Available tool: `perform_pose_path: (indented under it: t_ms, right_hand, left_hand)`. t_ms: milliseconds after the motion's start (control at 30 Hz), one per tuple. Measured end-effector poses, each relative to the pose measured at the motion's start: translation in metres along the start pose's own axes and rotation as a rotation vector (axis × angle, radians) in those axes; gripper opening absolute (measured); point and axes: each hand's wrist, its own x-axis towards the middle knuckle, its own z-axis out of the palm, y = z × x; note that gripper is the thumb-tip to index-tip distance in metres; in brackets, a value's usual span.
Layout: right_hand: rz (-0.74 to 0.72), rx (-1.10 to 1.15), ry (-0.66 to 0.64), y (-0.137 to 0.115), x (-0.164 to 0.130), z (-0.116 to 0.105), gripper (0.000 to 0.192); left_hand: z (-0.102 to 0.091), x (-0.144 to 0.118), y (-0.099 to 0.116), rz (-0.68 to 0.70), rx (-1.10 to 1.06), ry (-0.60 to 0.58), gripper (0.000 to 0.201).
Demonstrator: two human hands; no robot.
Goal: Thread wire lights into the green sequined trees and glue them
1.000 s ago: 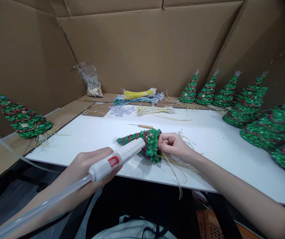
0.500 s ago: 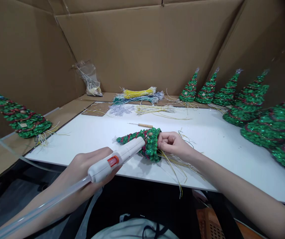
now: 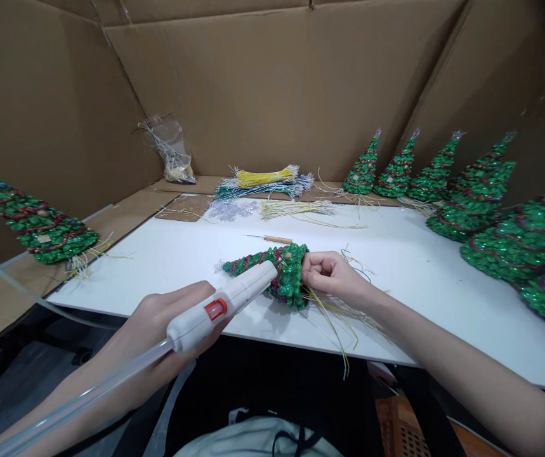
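Observation:
My left hand (image 3: 172,317) is wrapped round a white glue gun (image 3: 222,304), with a long clear glue stick (image 3: 82,400) running out of its back end. The gun's front end overlaps a small green Christmas tree (image 3: 294,276) lying on its side; its nozzle is hidden from me. Red garland winds round the tree, and a clear star (image 3: 219,266) tops it at the left. At the tree's base, my right hand (image 3: 327,273) has its fingers curled closed on the rim. Yellow and white wires (image 3: 334,317) trail from under that base.
A wooden-handled awl (image 3: 276,240) lies behind the tree. Wire bundles (image 3: 265,181) and clear stars (image 3: 231,209) are at the back. Finished-looking trees stand at right (image 3: 436,174) and left (image 3: 46,228). A plastic bag (image 3: 174,152) leans on the cardboard wall (image 3: 234,82).

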Motion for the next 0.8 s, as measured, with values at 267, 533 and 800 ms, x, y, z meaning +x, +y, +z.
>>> perform_pose_path:
  t_ms: [267, 533, 800]
  right_hand:
    - [0.000, 0.009, 0.000, -0.0017, -0.0002, 0.0003, 0.026]
    - [0.005, -0.001, 0.004, -0.0003, 0.0001, -0.0010, 0.026]
    - [0.010, 0.000, 0.001, -0.0005, 0.0001, -0.0012, 0.026]
  left_hand:
    - [-0.0001, -0.0004, -0.0014, 0.013, -0.005, -0.004, 0.017]
    - [-0.0015, -0.0024, -0.0011, -0.009, 0.009, -0.034, 0.019]
    - [0.0005, -0.0025, -0.0016, -0.002, -0.004, -0.002, 0.019]
